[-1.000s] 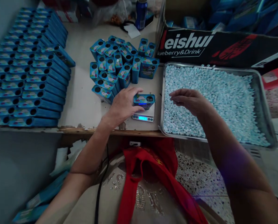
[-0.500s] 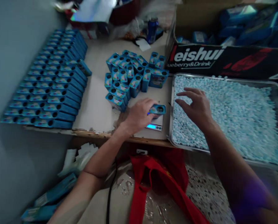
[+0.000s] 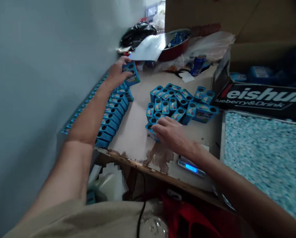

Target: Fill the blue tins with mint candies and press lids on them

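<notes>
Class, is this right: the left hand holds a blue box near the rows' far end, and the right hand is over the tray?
No: the head view shows the right hand at the near edge of the loose boxes, not over the tray. The left hand does hold a blue box near the far end of the rows.

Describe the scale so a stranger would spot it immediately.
Start at the large metal tray of pale blue pieces at the picture's right. Just left of it, near the table's front edge, the small scale sits partly behind the right forearm. Unlike the blue boxes beyond, it has a glowing display.
</notes>
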Action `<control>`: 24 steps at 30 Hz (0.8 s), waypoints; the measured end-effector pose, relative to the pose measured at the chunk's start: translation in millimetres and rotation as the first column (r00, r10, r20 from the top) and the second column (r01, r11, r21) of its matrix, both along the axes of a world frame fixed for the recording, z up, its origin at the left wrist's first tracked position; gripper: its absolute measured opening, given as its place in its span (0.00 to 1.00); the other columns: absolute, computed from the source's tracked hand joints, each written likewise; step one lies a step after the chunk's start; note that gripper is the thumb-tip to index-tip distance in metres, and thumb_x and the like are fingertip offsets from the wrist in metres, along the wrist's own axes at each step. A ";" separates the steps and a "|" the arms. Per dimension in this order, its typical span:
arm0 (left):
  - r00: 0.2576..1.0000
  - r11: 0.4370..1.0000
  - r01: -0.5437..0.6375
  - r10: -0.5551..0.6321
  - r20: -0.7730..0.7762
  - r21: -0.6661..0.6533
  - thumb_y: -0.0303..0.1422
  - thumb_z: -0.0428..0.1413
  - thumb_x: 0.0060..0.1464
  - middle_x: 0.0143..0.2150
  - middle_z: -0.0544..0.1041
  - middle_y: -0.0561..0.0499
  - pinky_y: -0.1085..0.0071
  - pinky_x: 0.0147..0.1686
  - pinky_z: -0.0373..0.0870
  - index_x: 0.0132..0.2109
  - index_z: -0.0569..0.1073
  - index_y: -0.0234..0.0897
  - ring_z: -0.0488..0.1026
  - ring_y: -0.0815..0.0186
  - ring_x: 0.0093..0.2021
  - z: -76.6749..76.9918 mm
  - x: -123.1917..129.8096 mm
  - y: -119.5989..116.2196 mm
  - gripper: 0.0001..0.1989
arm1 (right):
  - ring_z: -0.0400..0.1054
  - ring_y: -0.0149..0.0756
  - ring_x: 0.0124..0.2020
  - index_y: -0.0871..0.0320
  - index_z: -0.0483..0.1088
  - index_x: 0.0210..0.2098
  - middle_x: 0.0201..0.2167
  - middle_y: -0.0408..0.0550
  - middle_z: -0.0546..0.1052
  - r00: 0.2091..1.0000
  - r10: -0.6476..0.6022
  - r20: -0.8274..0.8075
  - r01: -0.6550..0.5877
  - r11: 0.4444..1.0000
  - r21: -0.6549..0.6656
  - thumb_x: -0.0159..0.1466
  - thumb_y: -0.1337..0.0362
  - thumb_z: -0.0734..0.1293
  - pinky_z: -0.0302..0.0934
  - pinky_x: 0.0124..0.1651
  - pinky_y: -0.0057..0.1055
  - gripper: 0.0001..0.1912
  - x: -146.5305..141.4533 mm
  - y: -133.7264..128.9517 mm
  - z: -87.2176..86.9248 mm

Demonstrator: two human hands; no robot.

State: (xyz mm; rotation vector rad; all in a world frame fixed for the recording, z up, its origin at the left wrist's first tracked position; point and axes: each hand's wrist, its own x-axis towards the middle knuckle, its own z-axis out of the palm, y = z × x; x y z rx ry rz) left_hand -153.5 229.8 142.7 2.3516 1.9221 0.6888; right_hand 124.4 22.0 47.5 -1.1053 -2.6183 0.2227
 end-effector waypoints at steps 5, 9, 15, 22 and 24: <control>0.988 0.982 0.148 -0.141 0.062 -0.120 0.37 0.64 0.60 0.64 0.82 0.51 0.62 0.70 0.70 0.65 0.77 0.38 0.76 0.62 0.63 -40.6 -46.8 54.3 0.27 | 0.70 0.53 0.54 0.58 0.83 0.48 0.50 0.60 0.80 0.966 0.103 0.235 -0.087 0.993 -0.075 0.73 0.58 0.71 0.60 0.53 0.44 0.12 -10.2 12.7 17.9; 0.961 0.958 0.263 -0.250 0.116 -0.112 0.31 0.63 0.54 0.65 0.82 0.48 0.59 0.70 0.72 0.62 0.79 0.42 0.78 0.56 0.64 -45.6 -73.2 73.4 0.27 | 0.72 0.48 0.51 0.52 0.77 0.64 0.51 0.55 0.80 0.925 0.207 0.318 -0.187 0.978 -0.092 0.67 0.71 0.72 0.59 0.52 0.42 0.27 6.4 19.5 13.2; 0.945 0.963 0.269 -0.268 0.188 0.020 0.30 0.58 0.61 0.67 0.81 0.43 0.53 0.72 0.69 0.67 0.76 0.41 0.75 0.53 0.67 -36.2 -71.9 82.4 0.27 | 0.72 0.46 0.50 0.52 0.83 0.52 0.47 0.54 0.81 0.894 0.204 0.399 -0.203 0.978 -0.045 0.70 0.79 0.67 0.57 0.57 0.43 0.20 -13.9 34.1 19.3; 0.986 0.937 0.138 -0.161 -0.046 -0.320 0.31 0.58 0.64 0.66 0.81 0.45 0.63 0.68 0.71 0.66 0.76 0.38 0.76 0.59 0.64 -58.5 -65.7 44.8 0.25 | 0.71 0.44 0.47 0.54 0.81 0.34 0.43 0.52 0.81 0.902 0.333 0.276 -0.310 0.943 -0.124 0.72 0.72 0.71 0.57 0.50 0.40 0.12 -28.4 23.5 34.2; 0.991 0.944 0.069 -0.102 -0.086 -0.322 0.35 0.60 0.67 0.64 0.82 0.43 0.57 0.68 0.71 0.65 0.77 0.37 0.77 0.55 0.63 -59.6 -65.4 26.5 0.21 | 0.71 0.43 0.45 0.54 0.81 0.34 0.41 0.51 0.81 0.910 0.334 0.247 -0.312 0.942 -0.123 0.72 0.71 0.72 0.58 0.50 0.40 0.11 -27.7 13.0 33.0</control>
